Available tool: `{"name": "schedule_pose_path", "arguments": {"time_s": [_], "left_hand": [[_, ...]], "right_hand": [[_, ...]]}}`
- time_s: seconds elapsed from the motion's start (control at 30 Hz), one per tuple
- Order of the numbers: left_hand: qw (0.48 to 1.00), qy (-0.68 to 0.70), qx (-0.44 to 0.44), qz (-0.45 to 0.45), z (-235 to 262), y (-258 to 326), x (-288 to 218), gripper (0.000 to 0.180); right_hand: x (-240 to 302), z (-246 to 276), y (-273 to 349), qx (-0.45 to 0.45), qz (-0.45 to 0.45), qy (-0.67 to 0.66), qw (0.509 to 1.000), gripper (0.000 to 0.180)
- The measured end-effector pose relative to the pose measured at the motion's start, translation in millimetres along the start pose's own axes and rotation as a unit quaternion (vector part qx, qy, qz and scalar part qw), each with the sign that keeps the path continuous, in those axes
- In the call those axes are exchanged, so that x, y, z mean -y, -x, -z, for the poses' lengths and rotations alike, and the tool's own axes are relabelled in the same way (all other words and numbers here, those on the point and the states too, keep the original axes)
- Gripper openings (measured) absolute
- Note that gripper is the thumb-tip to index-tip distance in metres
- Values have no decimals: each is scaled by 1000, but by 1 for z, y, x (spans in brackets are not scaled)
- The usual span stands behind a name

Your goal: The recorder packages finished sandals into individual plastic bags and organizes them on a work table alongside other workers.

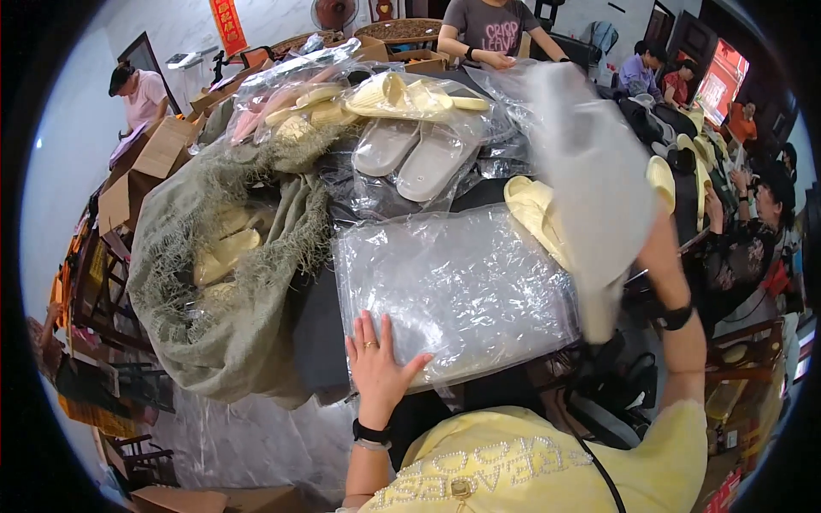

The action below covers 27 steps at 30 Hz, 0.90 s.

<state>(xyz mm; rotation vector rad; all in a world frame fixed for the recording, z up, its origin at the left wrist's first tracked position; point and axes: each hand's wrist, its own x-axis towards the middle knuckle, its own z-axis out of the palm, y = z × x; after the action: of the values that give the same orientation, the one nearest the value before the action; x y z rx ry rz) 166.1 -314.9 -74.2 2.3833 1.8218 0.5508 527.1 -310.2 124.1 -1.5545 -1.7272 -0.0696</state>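
Observation:
My left hand [376, 368] lies flat with spread fingers on the near left corner of a stack of clear plastic bags [462, 291]. Off to the right, my right hand [660, 244] grips a whitish-grey cloth [590, 179], smeared by motion; its fingers are mostly hidden. This cloth hangs over the right end of the bags and partly covers pale yellow slippers [532, 214]. Just beyond the stack lies a pair of grey slippers [438, 161] in clear plastic. More bagged yellow slippers [385, 96] are piled behind them.
Left of the bags, a frayed green sack [244, 350] holds yellow slippers [227, 256]. Cardboard boxes [162, 154] stand farther left. Across the table is a person in a dark shirt [492, 26]; other people work along the right side, among more slippers [705, 162].

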Motion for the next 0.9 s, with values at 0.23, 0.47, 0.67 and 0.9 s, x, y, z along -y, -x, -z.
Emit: {"name": "schedule_pose_path", "arguments": {"time_s": [0.23, 0.47, 0.67, 0.9], "left_hand": [[984, 80, -43, -152, -93, 69, 74, 57], [999, 8, -52, -7, -9, 1, -2, 84], [999, 5, -34, 6, -5, 1, 1, 92], [1000, 14, 12, -13, -11, 4, 9, 77]], "right_hand": [[104, -169, 62, 395, 176, -58, 900, 18], [9, -181, 79, 324, -54, 29, 944, 28], [-61, -149, 68, 260, -105, 125, 952, 27], [31, -167, 46, 364, 60, -63, 927, 20]]}}
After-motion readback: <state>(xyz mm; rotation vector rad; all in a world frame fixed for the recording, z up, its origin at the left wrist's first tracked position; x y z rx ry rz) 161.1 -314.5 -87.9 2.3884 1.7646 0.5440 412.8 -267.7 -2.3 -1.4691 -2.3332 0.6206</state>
